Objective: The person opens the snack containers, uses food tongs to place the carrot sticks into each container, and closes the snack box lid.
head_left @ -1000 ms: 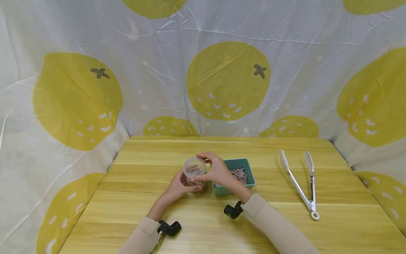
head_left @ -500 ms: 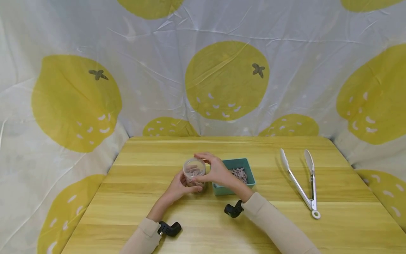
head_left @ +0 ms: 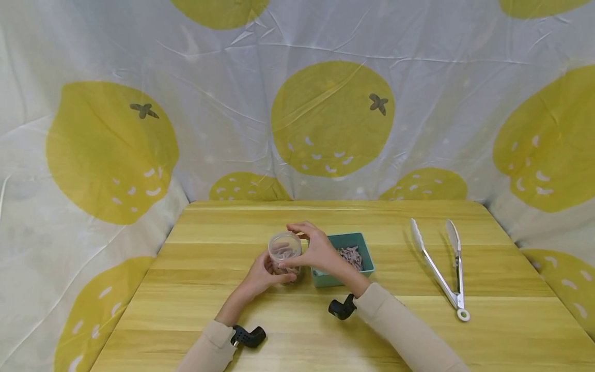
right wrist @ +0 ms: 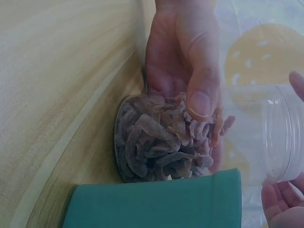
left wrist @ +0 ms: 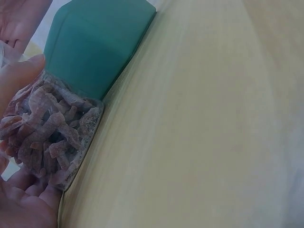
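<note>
A clear plastic jar stands upright near the middle of the table, its lower part filled with brownish-purple dried strips. My left hand grips the jar's lower body from the left, thumb across the front. From the right, my right hand spans the jar's round top, fingers at the far side and thumb at the near side. Close to the jar's right side is a teal rectangular container holding more of these strips, partly hidden behind the right hand and wrist.
Metal tongs lie spread apart on the right of the wooden table. A lemon-patterned cloth hangs behind and along the sides. Each wrist carries a black camera mount.
The right hand's fingers shift very slightly at the jar's top. The jar, left hand, teal container and tongs stay where they were.
</note>
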The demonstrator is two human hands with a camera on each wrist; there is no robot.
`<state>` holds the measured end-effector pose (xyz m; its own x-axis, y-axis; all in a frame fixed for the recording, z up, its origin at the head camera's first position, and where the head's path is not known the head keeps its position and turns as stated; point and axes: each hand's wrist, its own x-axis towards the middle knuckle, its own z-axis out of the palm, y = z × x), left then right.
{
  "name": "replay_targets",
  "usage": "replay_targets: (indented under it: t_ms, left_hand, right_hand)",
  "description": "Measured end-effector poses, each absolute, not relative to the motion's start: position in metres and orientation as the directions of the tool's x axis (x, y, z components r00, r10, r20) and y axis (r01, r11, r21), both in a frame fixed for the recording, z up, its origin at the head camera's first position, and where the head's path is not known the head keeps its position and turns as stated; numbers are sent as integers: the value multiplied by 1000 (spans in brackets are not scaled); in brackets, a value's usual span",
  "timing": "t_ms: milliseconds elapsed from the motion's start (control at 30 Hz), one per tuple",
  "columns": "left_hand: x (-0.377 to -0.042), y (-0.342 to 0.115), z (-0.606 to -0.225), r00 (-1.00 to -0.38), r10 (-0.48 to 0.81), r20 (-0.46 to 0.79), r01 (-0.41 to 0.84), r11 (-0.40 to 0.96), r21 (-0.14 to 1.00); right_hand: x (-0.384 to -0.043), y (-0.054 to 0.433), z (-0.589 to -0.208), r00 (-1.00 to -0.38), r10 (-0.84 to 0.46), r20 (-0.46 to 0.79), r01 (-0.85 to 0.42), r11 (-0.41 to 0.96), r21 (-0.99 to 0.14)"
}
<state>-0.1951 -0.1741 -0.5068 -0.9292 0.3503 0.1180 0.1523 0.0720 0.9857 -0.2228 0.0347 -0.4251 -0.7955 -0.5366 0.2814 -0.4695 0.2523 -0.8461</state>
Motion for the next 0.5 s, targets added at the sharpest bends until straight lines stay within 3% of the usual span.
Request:
replay_targets:
  t_ms: [267, 500]
  left_hand:
    - [-193, -173, -509, -935, 340, 102, 137, 83, 987]
    - [-195, -173, -506, -935, 342, 90, 124, 81, 989]
  right_hand:
    - [-225, 40, -424, -766, -595, 246, -414, 163, -896]
    - [-227, 40, -424, -761, -607, 227, -410, 179, -895]
